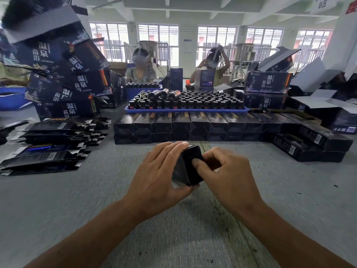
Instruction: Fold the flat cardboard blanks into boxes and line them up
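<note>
I've got the black box (188,164) just above the grey table (96,190), centre front. My left hand (156,176) wraps around its left side, and my right hand (226,175) pinches its near end, thumb pressed on the flap. Folded boxes (181,125) stand in a row beyond, flat blanks (50,144) stacked left.

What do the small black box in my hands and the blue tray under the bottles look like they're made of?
The small black box, held by the left hand and right hand, looks like thin glossy printed cardboard: sharp folded creases and a sheen on its faces. The blue tray looks like moulded plastic, with even colour and a smooth rim, though that is less certain.
</note>
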